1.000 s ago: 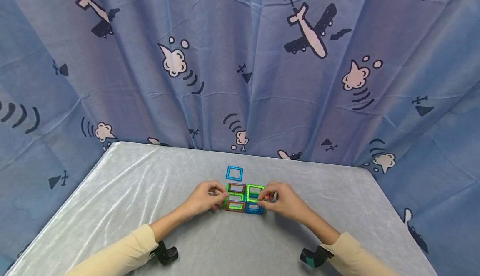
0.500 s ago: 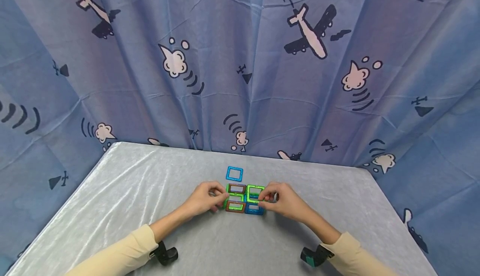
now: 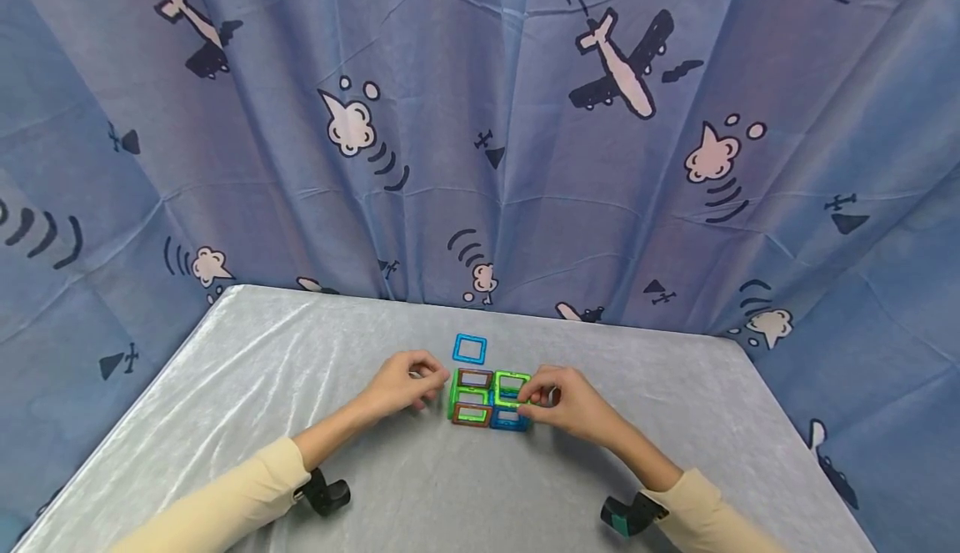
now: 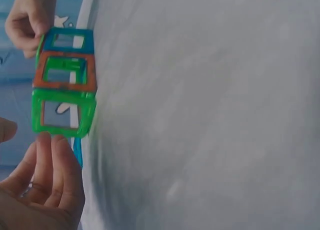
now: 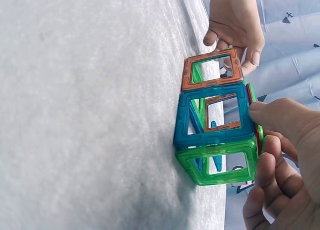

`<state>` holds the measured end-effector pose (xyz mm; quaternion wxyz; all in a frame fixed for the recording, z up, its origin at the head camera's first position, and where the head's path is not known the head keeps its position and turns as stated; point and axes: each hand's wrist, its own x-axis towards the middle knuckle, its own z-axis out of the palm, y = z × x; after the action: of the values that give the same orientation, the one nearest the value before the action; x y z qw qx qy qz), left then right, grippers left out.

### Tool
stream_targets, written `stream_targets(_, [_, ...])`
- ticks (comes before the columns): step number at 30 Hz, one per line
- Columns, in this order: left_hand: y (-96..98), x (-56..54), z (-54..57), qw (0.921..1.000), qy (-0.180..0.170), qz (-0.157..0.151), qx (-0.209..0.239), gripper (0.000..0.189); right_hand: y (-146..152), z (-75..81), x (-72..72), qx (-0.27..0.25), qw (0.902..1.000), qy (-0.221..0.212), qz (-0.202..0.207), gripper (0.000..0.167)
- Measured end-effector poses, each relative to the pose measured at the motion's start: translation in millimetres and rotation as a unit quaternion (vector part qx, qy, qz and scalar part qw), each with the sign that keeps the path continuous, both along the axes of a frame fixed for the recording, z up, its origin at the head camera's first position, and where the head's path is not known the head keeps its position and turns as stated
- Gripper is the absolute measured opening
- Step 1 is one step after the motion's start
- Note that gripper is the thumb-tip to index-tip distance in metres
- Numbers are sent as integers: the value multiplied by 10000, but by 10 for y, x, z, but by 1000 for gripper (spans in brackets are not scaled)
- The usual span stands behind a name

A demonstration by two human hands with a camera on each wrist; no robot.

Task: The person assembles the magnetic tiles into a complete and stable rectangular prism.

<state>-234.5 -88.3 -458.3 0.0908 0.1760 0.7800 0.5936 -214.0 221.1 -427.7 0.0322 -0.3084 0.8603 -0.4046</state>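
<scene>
Two joined box shapes of magnetic tiles stand on the table, with an orange tile [image 5: 212,84] and a blue tile [image 5: 245,110] on the front. My right hand [image 3: 564,401] pinches the edge of a green square magnetic tile [image 3: 497,388] at the top of the right-hand box. In the right wrist view, its thumb [image 5: 280,115] presses that edge and a thin red one beside it. My left hand [image 3: 401,384] is off to the left of the boxes, its fingers loosely bent and holding nothing. Its fingertips [image 4: 60,145] are near the green end tile [image 4: 36,113].
A single blue square tile [image 3: 469,361] lies flat behind the boxes. The table [image 3: 300,353] has a pale velvety cover. Past its back edge hangs a blue curtain [image 3: 420,161] printed with planes. Each wrist carries a black camera mount [image 3: 630,515].
My left hand has let go of the left side of the boxes and moved slightly left and away. The right hand and the tiles have stayed in place.
</scene>
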Motion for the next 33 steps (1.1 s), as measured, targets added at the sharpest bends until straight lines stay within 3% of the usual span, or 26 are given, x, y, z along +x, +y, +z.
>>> stream_targets(7, [-166, -241, 91, 9993, 239, 44, -297, 22, -76, 157, 102, -31, 9999, -78, -75, 9])
stream_targets(13, [-263, -453, 135, 9980, 281, -215, -524, 22, -130, 339, 209, -114, 9999, -64, -22, 9])
stream_targets(20, [-234, -634, 73, 9938, 426, -556, -858, 24, -112, 298, 207, -226, 9997, 31, 42, 10])
stream_targets(30, [-129, -761, 72, 9907, 398, -579, -1161, 27, -99, 270, 202, -338, 9994, -47, 6, 10])
stream_targets(33, [-110, -799, 57, 9904, 463, -597, -1156, 30, -61, 159, 142, -336, 9994, -26, -17, 10])
